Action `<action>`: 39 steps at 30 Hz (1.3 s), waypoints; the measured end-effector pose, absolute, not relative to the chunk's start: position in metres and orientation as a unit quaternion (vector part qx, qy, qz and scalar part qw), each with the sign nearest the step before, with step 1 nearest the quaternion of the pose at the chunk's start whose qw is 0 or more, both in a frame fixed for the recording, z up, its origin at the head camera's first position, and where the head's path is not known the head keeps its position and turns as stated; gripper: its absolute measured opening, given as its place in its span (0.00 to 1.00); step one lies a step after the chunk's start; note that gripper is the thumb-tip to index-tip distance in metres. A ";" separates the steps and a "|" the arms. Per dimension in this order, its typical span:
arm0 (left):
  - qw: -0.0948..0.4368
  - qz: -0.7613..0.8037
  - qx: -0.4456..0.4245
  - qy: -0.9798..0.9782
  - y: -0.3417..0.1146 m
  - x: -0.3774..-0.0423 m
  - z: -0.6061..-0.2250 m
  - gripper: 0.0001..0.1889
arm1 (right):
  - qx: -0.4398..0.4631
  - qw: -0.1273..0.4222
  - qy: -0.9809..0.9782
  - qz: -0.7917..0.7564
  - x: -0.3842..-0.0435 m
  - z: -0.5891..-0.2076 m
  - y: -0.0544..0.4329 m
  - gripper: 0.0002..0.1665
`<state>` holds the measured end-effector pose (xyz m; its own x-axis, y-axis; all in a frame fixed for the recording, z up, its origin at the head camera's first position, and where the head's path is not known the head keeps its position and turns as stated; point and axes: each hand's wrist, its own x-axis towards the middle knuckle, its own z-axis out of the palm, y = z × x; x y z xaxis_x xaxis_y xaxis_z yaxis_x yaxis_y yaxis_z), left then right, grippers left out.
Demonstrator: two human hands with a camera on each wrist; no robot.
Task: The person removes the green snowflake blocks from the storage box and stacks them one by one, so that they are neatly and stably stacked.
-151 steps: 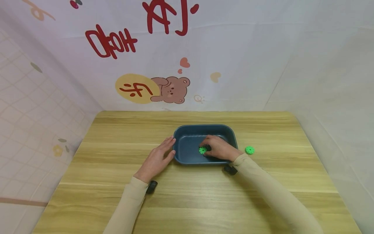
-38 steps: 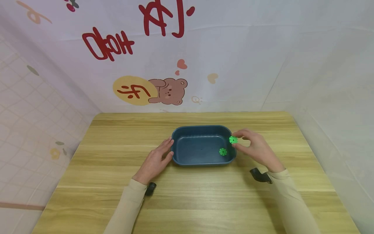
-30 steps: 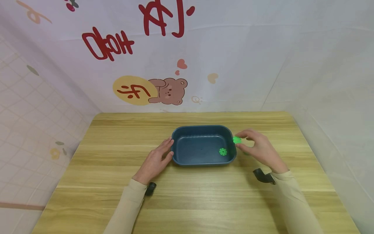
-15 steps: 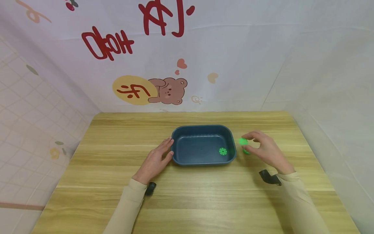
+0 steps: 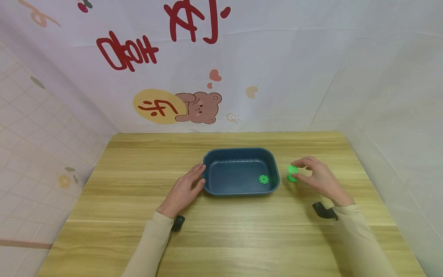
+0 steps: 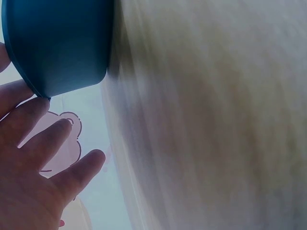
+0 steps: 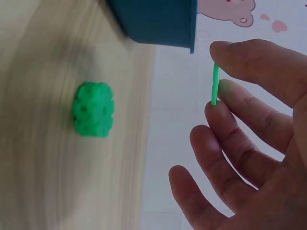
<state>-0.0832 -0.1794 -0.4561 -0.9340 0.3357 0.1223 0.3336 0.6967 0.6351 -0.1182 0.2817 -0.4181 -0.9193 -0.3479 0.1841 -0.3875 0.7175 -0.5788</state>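
A dark blue rectangular tray (image 5: 228,177) stands at the middle of the table. My left hand (image 5: 182,190) rests its fingertips against the tray's left end, fingers extended. Just right of the tray, my right hand (image 5: 320,177) pinches a thin green notched disc (image 7: 215,87) between thumb and fingers. In the right wrist view that disc is seen edge-on. Below it on the table sits a short stack of similar green discs (image 7: 93,109), apart from the held one. One more green disc (image 5: 264,179) lies flat inside the tray, near its right end.
The wooden table (image 5: 221,238) runs up to a white cloth backdrop (image 5: 287,77) printed with a bear and red characters. Cloth also hangs at both sides. A black camera mount (image 5: 324,211) sticks out from the right wrist.
My right hand was inside the tray five seconds ago. Since then it has carried the held green disc rightward past the tray's rim to over the stack. My left hand stays in place.
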 end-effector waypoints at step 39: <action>-0.006 0.342 0.182 0.922 -0.179 -0.083 -0.456 0.28 | 0.209 -0.061 -0.926 0.308 -0.131 -0.441 0.301 0.18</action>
